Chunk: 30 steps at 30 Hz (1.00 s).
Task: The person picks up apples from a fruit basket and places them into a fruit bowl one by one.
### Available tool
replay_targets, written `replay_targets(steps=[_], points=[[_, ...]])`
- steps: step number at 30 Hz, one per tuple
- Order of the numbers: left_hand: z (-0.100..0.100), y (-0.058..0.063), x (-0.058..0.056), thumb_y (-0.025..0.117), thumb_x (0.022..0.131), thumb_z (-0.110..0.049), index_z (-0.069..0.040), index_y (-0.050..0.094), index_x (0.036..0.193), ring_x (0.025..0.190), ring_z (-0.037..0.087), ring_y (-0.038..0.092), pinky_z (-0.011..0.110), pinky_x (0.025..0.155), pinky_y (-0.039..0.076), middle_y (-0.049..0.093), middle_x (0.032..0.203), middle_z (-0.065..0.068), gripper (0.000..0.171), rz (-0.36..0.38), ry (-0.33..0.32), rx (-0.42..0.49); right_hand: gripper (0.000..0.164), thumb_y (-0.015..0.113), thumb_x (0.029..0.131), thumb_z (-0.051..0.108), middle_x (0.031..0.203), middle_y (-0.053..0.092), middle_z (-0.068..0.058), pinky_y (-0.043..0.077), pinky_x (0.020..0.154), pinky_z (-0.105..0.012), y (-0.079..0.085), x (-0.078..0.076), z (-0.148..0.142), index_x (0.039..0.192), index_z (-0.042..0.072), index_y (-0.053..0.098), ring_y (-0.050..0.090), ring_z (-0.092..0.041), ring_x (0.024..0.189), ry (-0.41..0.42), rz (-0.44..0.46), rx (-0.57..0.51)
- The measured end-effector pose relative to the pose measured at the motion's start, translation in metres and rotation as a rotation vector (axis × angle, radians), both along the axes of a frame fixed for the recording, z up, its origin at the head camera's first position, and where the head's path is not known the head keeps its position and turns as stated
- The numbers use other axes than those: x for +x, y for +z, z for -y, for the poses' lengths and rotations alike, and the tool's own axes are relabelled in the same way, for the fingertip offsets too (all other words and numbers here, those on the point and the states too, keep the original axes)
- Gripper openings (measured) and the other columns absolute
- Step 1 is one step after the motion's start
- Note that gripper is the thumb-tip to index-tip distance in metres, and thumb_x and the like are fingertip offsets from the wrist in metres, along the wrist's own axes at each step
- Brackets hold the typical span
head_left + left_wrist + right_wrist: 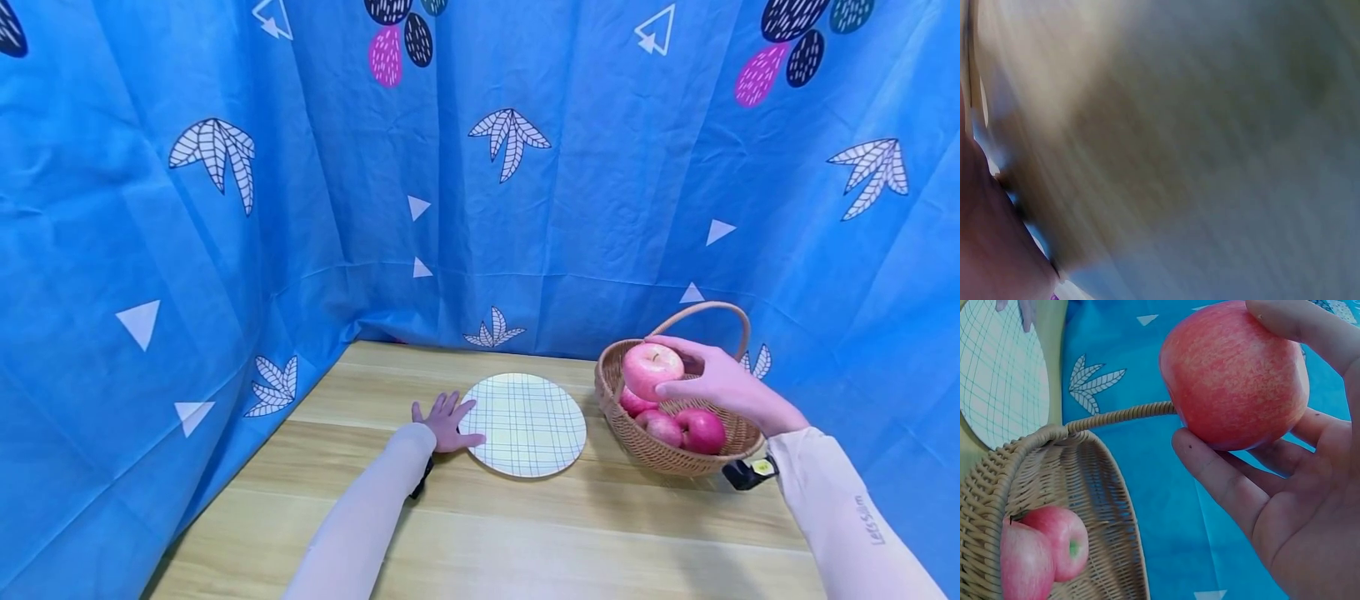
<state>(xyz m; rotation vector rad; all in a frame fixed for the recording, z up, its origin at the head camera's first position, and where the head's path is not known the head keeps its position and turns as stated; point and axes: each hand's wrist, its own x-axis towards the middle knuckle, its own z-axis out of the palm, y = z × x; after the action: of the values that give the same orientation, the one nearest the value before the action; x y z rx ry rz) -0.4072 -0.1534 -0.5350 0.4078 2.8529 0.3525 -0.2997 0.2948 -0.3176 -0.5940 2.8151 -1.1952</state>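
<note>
One apple [647, 367] sits in the person's right hand [716, 383], gripped between curved fingers and thumb, over the wicker basket [652, 456]. Three other apples [703, 431] lie inside the basket, beneath it. The left hand [447, 425] is open with fingers spread, at the left edge of a round checked plate [528, 425], thumb and forefinger over the rim. Both plate and basket stand on a wooden table [495, 533], with a blue curtain [600, 208] behind.

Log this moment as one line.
Right hand: holds apple at basket; Left hand: spread at plate edge; Plate: no apples; Basket: more apples inside
</note>
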Motion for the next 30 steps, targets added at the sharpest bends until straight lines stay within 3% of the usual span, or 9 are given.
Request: replay_targets(steps=[11, 16, 22, 30], points=[[-0.001, -0.004, -0.004, 0.040, 0.077, -0.094, -0.044, 0.014, 0.160, 0.157, 0.030, -0.005, 0.075, 0.112, -0.014, 0.000, 0.171, 0.002, 0.101, -0.002, 0.007, 0.001, 0.072, 0.079, 0.088, 0.035, 0.136, 0.062, -0.004, 0.053, 0.090, -0.024, 0.003, 0.000, 0.005, 0.152, 0.027, 0.045, 0.061, -0.011, 0.114, 0.008, -0.009, 0.007], [0.000, -0.005, -0.003, 0.039, 0.078, -0.093, -0.045, 0.014, 0.160, 0.157, 0.030, -0.005, 0.075, 0.113, -0.011, 0.000, 0.171, 0.001, 0.099, -0.013, 0.003, -0.006, 0.073, 0.078, 0.088, 0.039, 0.139, 0.060, -0.004, 0.053, 0.092, -0.033, 0.004, 0.003, 0.014, 0.152, 0.032, 0.044, 0.058, -0.023, 0.122, 0.013, 0.008, 0.015], [0.000, -0.005, -0.002, 0.040, 0.078, -0.093, -0.045, 0.013, 0.160, 0.157, 0.029, -0.005, 0.076, 0.112, -0.012, -0.001, 0.171, 0.002, 0.099, -0.005, 0.002, -0.005, 0.076, 0.080, 0.087, 0.036, 0.139, 0.060, -0.005, 0.055, 0.091, -0.031, 0.005, 0.000, 0.028, 0.153, 0.031, 0.043, 0.057, -0.028, 0.123, 0.049, 0.024, -0.019], [0.000, -0.006, -0.002, 0.040, 0.078, -0.093, -0.046, 0.014, 0.160, 0.157, 0.029, -0.006, 0.074, 0.112, -0.014, -0.001, 0.171, 0.001, 0.098, -0.012, 0.011, -0.009, 0.079, 0.083, 0.083, 0.037, 0.138, 0.058, -0.001, 0.056, 0.092, -0.042, -0.001, -0.008, 0.051, 0.151, 0.037, 0.043, 0.054, -0.030, 0.125, 0.070, 0.098, -0.110]])
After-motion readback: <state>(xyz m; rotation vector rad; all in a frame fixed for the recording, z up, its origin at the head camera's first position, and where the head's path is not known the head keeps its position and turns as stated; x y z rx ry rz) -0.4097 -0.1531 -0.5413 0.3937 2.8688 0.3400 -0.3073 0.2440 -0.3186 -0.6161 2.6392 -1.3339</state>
